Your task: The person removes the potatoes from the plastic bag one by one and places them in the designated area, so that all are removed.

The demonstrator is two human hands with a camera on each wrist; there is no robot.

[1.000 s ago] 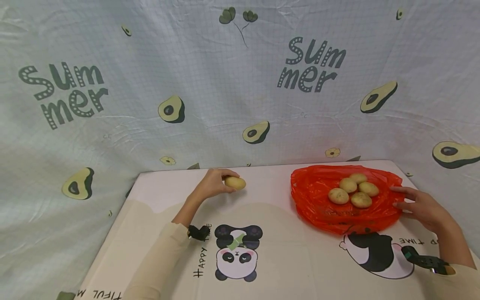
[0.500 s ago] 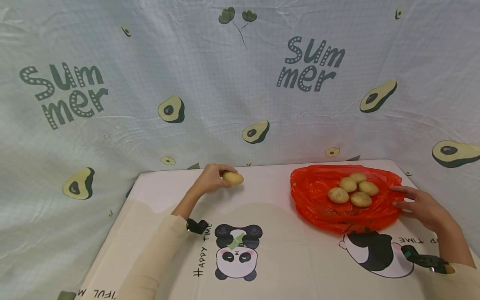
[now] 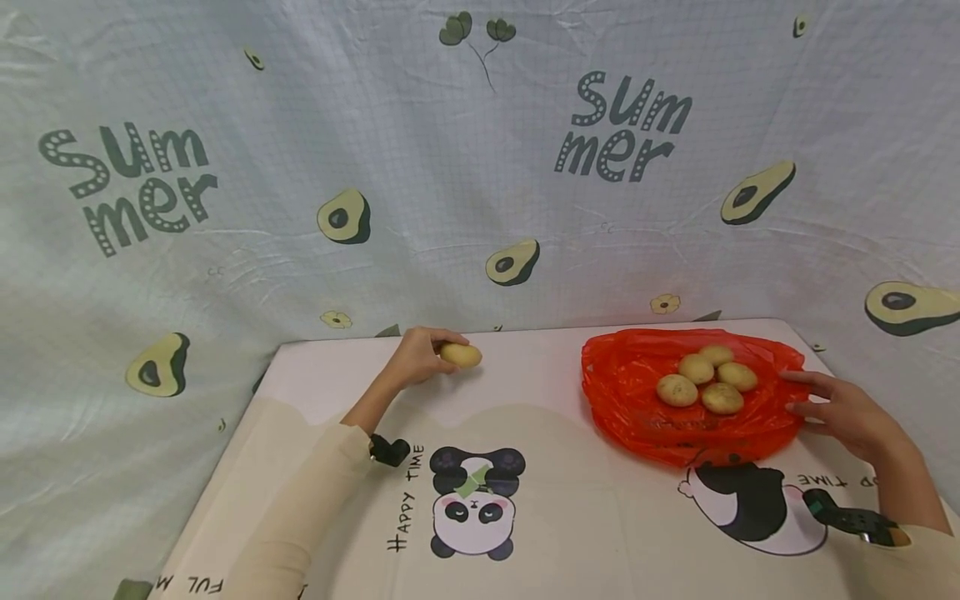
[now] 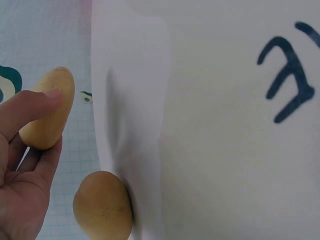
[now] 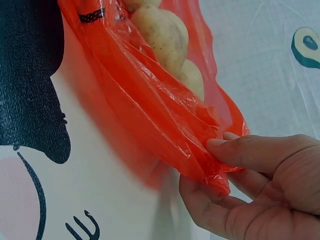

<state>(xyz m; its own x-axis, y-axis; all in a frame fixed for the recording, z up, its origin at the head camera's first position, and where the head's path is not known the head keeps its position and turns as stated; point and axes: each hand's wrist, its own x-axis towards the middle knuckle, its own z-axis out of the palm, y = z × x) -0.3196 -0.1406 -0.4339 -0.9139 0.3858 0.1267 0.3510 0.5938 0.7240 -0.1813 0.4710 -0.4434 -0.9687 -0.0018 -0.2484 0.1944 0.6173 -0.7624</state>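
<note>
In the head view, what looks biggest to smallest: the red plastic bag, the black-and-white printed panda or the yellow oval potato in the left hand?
1. Red plastic bag
2. Black-and-white printed panda
3. Yellow oval potato

The head view faces forward and down, sharing left hand (image 3: pixel 418 357) and right hand (image 3: pixel 851 417) with their closer wrist views.

Cream-and-white desk (image 3: pixel 570 517), panda print (image 3: pixel 473 504) on surface, red plastic bag (image 3: pixel 637 425) lying at right, loose potato (image 4: pixel 102 207) at edge.
</note>
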